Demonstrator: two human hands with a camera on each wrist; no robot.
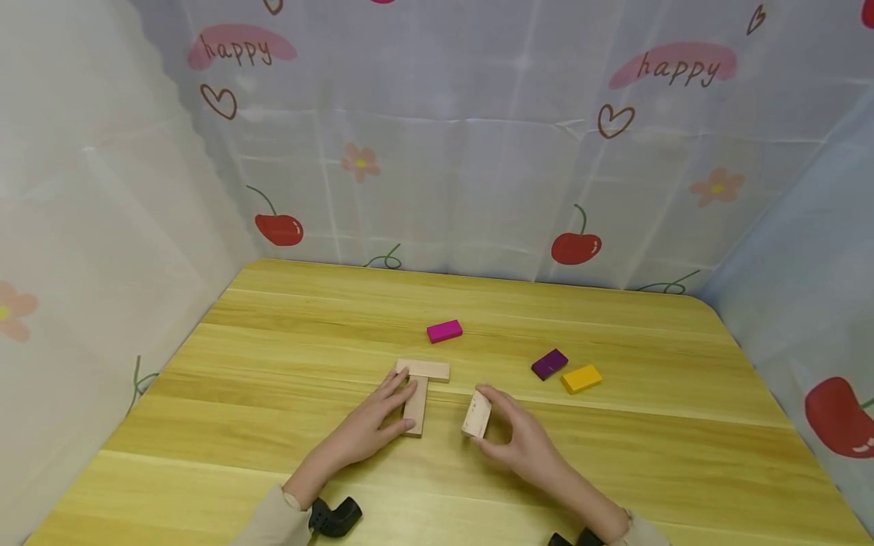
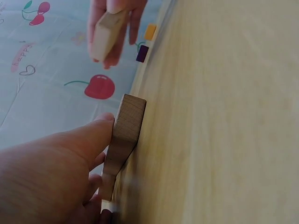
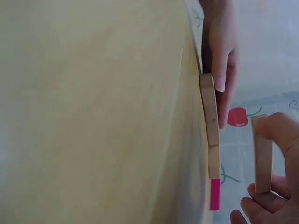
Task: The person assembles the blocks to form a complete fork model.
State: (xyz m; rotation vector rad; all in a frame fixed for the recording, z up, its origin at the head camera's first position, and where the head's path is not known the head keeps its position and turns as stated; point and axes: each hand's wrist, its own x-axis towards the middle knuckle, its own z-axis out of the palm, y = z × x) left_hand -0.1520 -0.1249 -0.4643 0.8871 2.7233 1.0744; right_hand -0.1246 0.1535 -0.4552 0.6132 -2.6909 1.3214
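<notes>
Two plain wooden blocks lie flat on the table and form a T: a crosswise block [image 1: 433, 371] at the far end and a lengthwise block [image 1: 416, 406] below it. Resting on their left side, my left hand [image 1: 365, 426] has its fingers spread, with fingertips on both blocks and the thumb at the near end of the lengthwise one. To the right, my right hand [image 1: 524, 444] pinches a third wooden block [image 1: 477, 415] by its two ends, between thumb and fingers. That block is held above the tabletop, as the right wrist view also shows.
A magenta block [image 1: 444, 331] lies beyond the T. Farther right, a dark purple block [image 1: 550, 364] and a yellow block [image 1: 582, 379] lie close together on the wooden table [image 1: 307, 303]. A printed curtain [image 1: 451, 189] hangs behind the table and along both sides.
</notes>
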